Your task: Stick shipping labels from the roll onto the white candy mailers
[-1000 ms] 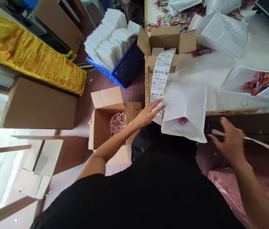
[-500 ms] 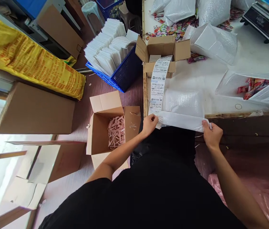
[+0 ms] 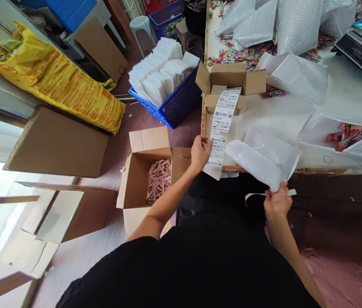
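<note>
My right hand (image 3: 277, 202) grips the lower right corner of a white bubble mailer (image 3: 272, 152). The mailer is tilted over the table's edge, its flap folded across its front. A thin white peel-off strip (image 3: 292, 192) sticks out on both sides of the same hand. My left hand (image 3: 200, 154) is at the left edge of a strip of printed shipping labels (image 3: 222, 122), fingers loosely curled with thumb and forefinger apart; nothing shows in them. The label strip runs out of a small open carton (image 3: 229, 75) and its blank lower end curls over the table edge.
On the white table (image 3: 309, 158) are filled mailers (image 3: 254, 25), loose snack packets (image 3: 261, 53), an open bag of red packets (image 3: 349, 134) and a scale (image 3: 357, 53). To the left stand a blue basket of white mailers (image 3: 181, 105) and a carton holding paper strips (image 3: 136, 179).
My left hand has let go of the mailer's flap and moved up to the labels. My right hand has tilted the mailer, and a loose peel-off strip now shows there. The view has shifted.
</note>
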{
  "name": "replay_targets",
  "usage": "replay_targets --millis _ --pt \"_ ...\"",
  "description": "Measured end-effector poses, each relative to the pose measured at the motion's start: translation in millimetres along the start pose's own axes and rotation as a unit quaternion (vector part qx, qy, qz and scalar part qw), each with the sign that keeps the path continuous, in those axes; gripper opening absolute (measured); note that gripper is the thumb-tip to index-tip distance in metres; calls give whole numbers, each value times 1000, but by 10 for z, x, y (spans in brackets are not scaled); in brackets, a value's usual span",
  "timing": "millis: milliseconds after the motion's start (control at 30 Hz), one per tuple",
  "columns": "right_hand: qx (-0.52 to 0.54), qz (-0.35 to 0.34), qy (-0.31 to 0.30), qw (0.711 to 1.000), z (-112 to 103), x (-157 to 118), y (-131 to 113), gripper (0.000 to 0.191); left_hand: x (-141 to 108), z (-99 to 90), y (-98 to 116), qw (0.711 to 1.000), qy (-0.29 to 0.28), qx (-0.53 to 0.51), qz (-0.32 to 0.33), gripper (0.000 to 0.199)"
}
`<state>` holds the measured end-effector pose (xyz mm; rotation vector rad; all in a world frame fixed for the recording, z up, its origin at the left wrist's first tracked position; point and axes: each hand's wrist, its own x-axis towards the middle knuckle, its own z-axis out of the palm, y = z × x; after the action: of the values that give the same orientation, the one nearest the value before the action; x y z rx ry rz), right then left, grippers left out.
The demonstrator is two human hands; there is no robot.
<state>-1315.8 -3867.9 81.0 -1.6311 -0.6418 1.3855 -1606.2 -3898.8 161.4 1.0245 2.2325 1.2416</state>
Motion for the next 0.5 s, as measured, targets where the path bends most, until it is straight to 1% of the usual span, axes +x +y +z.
replay_targets --millis 33,67,100,167,200,233,267,300,333,367,400,433,467,500 --pt "3 20 -17 1000 -4 -127 50 49 -171 -15 20 999 -26 -21 -3 23" --pt "6 43 -45 998 -14 -267 94 51 -380 -18 26 997 -71 -42 -11 30" --pt "7 66 -84 994 -24 -414 127 53 -611 -4 19 990 -125 -63 -19 33" --pt "0 111 -200 973 0 -707 147 55 -1069 68 -29 964 -234 -121 -32 30" --pt "-2 122 -261 958 51 -837 132 54 -1261 114 -66 944 -285 -163 -45 40" --pt "-6 114 -311 943 134 -944 102 54 -1411 153 -108 918 -335 -200 -65 51" --pt "-17 82 -348 934 246 -1023 64 52 -1509 172 -158 893 -377 -229 -90 57" --pt "-38 31 -379 924 384 -1069 24 50 -1554 161 -217 876 -403 -240 -115 56" --pt "-70 -36 -393 916 537 -1078 -12 48 -1547 110 -289 872 -408 -232 -136 50" --pt "-113 -111 -387 908 698 -1053 -37 44 -1499 15 -378 886 -389 -200 -152 44" --pt "-163 -182 -364 899 858 -998 -48 41 -1421 -124 -484 914 -345 -137 -163 40" --pt "-216 -238 -332 887 1009 -920 -45 40 -1328 -300 -605 943 -281 -58 -170 35" --pt "-267 -275 -297 875 1148 -827 -27 43 -1233 -504 -737 960 -210 36 -179 30" --pt "-313 -294 -265 863 1272 -730 1 47 -1149 -719 -873 961 -144 136 -195 25"
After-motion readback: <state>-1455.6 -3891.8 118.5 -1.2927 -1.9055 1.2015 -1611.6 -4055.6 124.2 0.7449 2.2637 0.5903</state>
